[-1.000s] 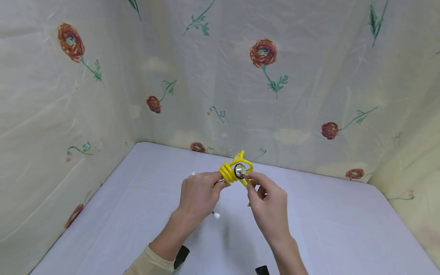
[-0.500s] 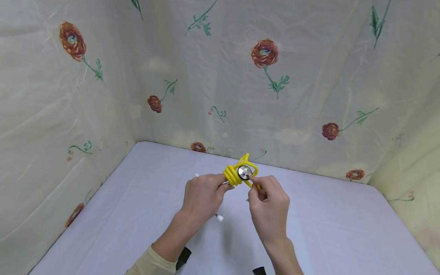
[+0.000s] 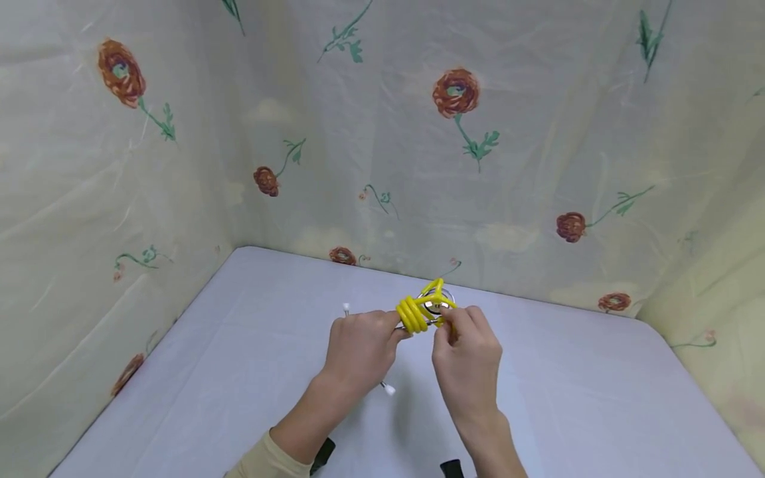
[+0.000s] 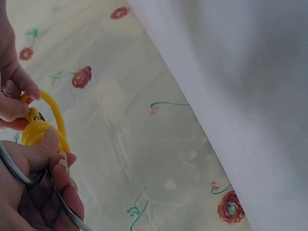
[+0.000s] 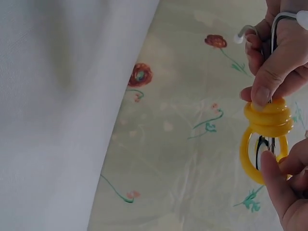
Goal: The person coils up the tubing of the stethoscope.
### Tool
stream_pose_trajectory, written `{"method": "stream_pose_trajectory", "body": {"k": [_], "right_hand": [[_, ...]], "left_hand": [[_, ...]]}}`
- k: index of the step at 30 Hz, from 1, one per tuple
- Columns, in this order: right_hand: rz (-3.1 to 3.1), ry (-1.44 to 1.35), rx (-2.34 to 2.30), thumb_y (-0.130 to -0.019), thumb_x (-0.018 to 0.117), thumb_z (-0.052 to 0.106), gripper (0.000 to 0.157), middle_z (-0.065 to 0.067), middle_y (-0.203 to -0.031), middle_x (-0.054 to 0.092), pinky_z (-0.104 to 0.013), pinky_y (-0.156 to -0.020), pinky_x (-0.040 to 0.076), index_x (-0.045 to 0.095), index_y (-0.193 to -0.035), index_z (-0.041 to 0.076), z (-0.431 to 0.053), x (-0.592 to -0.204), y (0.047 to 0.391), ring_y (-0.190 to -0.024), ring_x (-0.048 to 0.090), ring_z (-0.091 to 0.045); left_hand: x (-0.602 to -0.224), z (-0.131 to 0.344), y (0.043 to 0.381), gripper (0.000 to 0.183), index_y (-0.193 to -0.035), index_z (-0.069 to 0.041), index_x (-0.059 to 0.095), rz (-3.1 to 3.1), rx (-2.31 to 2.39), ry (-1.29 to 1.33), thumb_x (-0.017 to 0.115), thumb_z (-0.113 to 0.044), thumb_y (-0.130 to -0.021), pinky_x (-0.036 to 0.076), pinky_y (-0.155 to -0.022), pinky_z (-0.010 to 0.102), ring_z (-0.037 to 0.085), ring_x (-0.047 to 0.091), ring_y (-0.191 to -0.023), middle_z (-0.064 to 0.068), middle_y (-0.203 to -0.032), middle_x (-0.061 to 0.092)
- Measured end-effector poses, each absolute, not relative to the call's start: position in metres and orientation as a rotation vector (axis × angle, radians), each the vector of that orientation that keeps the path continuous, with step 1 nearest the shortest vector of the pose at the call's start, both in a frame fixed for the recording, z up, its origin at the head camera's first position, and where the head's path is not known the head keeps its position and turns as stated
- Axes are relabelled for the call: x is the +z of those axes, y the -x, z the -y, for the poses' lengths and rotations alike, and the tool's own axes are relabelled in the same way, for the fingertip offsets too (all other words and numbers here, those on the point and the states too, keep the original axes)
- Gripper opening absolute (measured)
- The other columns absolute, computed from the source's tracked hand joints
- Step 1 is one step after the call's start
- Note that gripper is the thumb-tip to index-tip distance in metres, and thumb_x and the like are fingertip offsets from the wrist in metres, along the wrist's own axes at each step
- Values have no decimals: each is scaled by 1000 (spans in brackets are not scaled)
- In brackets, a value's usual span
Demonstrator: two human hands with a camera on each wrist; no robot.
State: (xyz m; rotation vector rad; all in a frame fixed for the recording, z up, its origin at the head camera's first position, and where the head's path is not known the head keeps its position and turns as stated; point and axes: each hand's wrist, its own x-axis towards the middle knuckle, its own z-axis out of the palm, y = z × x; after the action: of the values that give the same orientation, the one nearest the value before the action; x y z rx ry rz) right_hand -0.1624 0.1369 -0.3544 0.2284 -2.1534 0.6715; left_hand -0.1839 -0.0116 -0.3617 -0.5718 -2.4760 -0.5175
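Observation:
A stethoscope with yellow tubing (image 3: 412, 315) is held up above the table, its tubing wound in several tight turns around the metal ear tubes. My left hand (image 3: 361, 345) grips those ear tubes, thumb against the coil in the right wrist view. White ear tips (image 3: 390, 390) stick out on both sides of that hand. Beyond the coil, a loop of tubing (image 5: 246, 159) surrounds the chest piece (image 5: 260, 147), which shows a dark rim. My right hand (image 3: 468, 352) pinches at this loop and chest piece with thumb and fingertips, which partly hide the chest piece.
A white-covered table (image 3: 574, 392) spreads beneath both hands. Flower-printed cloth (image 3: 382, 133) hangs behind it and along the sides. Dark objects (image 3: 452, 469) show near each forearm at the lower edge of the head view.
The silver disc of the chest piece, which faced the head camera earlier, now lies mostly behind the yellow loop and right fingers. The left hand and coil have shifted slightly right and down.

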Motion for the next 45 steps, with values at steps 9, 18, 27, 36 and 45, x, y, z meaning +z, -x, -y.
{"method": "stream_pose_trajectory", "body": {"k": [9,18,27,36,45], "right_hand": [[2156,-250,586,-82,69,-13,14,-11,-78,56,-25,-54,53,71,-95,-8,-138,-357,163,-61,53,-16],[2142,-233,563,-84,68,-12,12,-13,-80,60,-30,-57,57,70,-95,-8,-139,-358,164,-65,64,-23],[2162,-171,420,-81,69,-6,10,-9,-67,66,-24,-40,33,64,-81,3,-144,-354,165,-44,49,-16],[2279,-175,498,-81,75,3,8,-6,-73,68,-27,-48,40,68,-84,5,-159,-344,164,-55,53,-16],[2609,-299,779,-84,74,5,20,-1,-81,61,-36,-72,49,75,-103,12,-181,-335,166,-82,57,-21]], "left_hand": [[-363,8,183,20,-92,-15,77,2442,-447,578,79,-34,-84,21,-42,15,5,31,-41,-7,-55,59],[-366,5,183,21,-87,-15,76,2404,-400,596,80,-36,-83,18,-41,15,4,31,-40,-7,-53,58],[-368,7,186,20,-87,-16,77,2418,-370,567,81,-36,-81,17,-41,16,5,30,-41,-8,-51,56],[-371,11,188,20,-89,-17,77,2500,-367,591,80,-36,-82,27,-44,17,5,37,-45,-8,-58,62],[-369,14,192,23,-97,-23,78,2698,-328,817,75,-42,-85,42,-56,21,4,52,-57,-12,-76,73]]}}
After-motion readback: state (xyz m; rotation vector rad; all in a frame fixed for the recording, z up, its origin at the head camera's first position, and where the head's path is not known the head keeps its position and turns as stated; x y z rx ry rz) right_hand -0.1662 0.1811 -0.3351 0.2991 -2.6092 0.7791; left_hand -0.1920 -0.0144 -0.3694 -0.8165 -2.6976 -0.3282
